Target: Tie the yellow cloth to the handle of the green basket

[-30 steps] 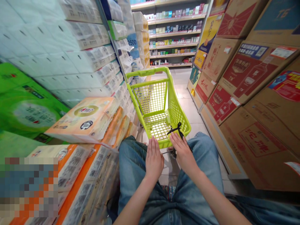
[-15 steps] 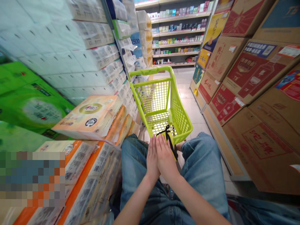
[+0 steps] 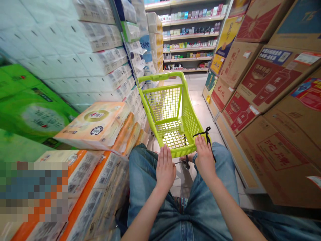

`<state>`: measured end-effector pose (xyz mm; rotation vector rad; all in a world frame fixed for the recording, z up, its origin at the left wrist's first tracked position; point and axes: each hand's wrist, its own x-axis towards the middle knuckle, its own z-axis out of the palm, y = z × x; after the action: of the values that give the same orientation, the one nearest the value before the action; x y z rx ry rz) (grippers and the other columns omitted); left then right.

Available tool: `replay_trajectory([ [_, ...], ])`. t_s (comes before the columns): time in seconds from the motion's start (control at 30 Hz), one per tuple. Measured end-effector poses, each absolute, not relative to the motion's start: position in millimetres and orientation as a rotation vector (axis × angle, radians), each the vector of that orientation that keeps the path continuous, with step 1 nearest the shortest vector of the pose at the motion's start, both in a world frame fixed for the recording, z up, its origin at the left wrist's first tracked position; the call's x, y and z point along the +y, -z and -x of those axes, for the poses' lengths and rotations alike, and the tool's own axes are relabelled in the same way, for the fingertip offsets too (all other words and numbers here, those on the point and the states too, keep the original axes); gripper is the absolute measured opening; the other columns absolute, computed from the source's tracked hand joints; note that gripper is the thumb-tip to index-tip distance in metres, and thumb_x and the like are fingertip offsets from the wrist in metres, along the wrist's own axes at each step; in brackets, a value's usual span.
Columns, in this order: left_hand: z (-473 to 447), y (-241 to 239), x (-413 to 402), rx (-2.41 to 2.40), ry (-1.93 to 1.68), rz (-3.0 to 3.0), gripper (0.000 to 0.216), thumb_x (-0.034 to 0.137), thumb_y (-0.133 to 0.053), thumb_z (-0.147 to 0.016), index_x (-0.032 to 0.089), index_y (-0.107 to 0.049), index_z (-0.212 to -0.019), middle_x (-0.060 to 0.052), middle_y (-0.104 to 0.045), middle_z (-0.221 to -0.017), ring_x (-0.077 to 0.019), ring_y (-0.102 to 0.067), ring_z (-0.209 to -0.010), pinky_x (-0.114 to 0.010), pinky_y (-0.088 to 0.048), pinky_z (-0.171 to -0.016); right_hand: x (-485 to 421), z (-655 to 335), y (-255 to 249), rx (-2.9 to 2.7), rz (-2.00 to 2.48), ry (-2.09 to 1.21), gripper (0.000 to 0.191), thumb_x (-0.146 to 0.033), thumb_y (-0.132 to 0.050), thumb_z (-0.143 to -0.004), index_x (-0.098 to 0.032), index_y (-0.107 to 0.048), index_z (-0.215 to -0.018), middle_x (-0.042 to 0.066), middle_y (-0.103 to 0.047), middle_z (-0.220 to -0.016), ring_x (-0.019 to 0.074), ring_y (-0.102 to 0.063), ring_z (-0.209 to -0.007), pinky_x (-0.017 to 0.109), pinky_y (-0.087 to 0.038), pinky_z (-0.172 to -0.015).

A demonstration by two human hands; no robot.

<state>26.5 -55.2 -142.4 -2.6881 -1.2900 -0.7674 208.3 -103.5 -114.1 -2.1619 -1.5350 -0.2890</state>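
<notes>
A lime-green plastic shopping cart [image 3: 173,100] stands in the aisle right in front of my knees, its basket bare. My left hand [image 3: 165,169] lies flat with straight fingers, its tips just short of the cart's near rim, and holds nothing. My right hand [image 3: 205,157] rests on the cart's near right corner, fingers pressed together. A thin black cord [image 3: 206,131] loops out past its fingertips and runs down along the hand's right side. My legs in blue jeans [image 3: 218,174] are on both sides of the cart's near end.
Stacked tissue packs [image 3: 95,125] in orange, green and white wrap fill the shelving on the left. Brown cartons [image 3: 273,77] with red prints are piled along the right. A tiled aisle floor [image 3: 203,115] runs ahead to far shelves of small goods [image 3: 188,36].
My right hand, with the black cord, swung left against my left hand half a second ago and has now moved right to the cart's near right corner. My left hand stayed put.
</notes>
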Motion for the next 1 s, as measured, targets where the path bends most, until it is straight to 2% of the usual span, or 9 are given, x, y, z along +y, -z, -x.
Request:
replay_trajectory([
  [0.17,-21.2,144.1,-52.3,-1.266,0.713,2.669,0.086,0.009,-0.046,-0.086,0.008,0.001,-0.157,-0.020,-0.022,-0.163,-0.0295,-0.017,-0.151,-0.047,-0.033,-0.119,-82.3,-119.8,115.0,-1.722,2.043,0.265,0.061,-0.003,-0.038,-0.086,-0.008,-0.043,-0.147,0.017,-0.042,-0.154,0.0284,-0.035,-0.145,0.052,-0.031,-0.117],
  [0.27,-20.6,144.7,-51.3,-1.248,0.687,2.671,0.086,0.010,-0.047,-0.085,0.009,0.000,-0.157,-0.019,-0.021,-0.163,-0.0297,-0.016,-0.151,-0.047,-0.032,-0.120,-83.2,-108.4,116.8,-1.808,1.949,0.233,0.060,-0.004,-0.037,-0.088,-0.009,-0.041,-0.148,0.016,-0.041,-0.155,0.0259,-0.033,-0.147,0.050,-0.032,-0.118],
  [0.43,-25.7,142.5,-52.7,-1.248,0.722,2.697,0.089,0.009,-0.049,-0.085,0.004,0.005,-0.156,-0.024,-0.023,-0.161,-0.0304,-0.014,-0.152,-0.047,-0.032,-0.119,-106.7,-172.7,121.6,-1.894,1.858,0.164,0.079,0.004,-0.032,-0.080,-0.019,-0.026,-0.156,0.006,-0.037,-0.159,0.0175,-0.029,-0.149,0.045,-0.029,-0.120],
  [0.63,-27.9,138.6,-54.5,-1.265,0.739,2.715,0.091,0.010,-0.051,-0.085,0.005,0.006,-0.156,-0.023,-0.024,-0.161,-0.0313,-0.015,-0.151,-0.048,-0.032,-0.119,-118.5,-237.4,123.0,-1.629,2.030,0.241,0.085,0.004,-0.035,-0.077,-0.021,-0.024,-0.157,0.010,-0.038,-0.158,0.0228,-0.029,-0.149,0.053,-0.027,-0.120],
  [0.77,-25.8,139.8,-54.1,-1.268,0.731,2.698,0.091,0.009,-0.051,-0.085,0.004,0.007,-0.156,-0.024,-0.025,-0.161,-0.0310,-0.013,-0.152,-0.048,-0.033,-0.119,-103.5,-190.6,123.1,-1.543,2.068,0.261,0.081,0.003,-0.038,-0.078,-0.015,-0.025,-0.156,0.015,-0.039,-0.157,0.0265,-0.031,-0.148,0.056,-0.027,-0.119],
  [0.9,-22.7,142.5,-52.4,-1.248,0.702,2.674,0.087,0.007,-0.047,-0.086,0.008,0.004,-0.157,-0.021,-0.023,-0.162,-0.0295,-0.015,-0.152,-0.047,-0.033,-0.120,-88.8,-120.4,122.9,-1.686,1.916,0.151,0.075,0.001,-0.035,-0.083,-0.014,-0.025,-0.156,0.013,-0.041,-0.156,0.0232,-0.030,-0.148,0.050,-0.030,-0.120],
  [1.0,-22.4,143.3,-51.7,-1.238,0.695,2.672,0.085,0.007,-0.046,-0.086,0.011,0.000,-0.158,-0.018,-0.021,-0.163,-0.0290,-0.015,-0.152,-0.047,-0.033,-0.120,-88.8,-107.0,123.6,-1.757,1.834,0.106,0.073,-0.001,-0.034,-0.086,-0.015,-0.022,-0.157,0.012,-0.039,-0.157,0.0209,-0.029,-0.149,0.046,-0.032,-0.119],
])
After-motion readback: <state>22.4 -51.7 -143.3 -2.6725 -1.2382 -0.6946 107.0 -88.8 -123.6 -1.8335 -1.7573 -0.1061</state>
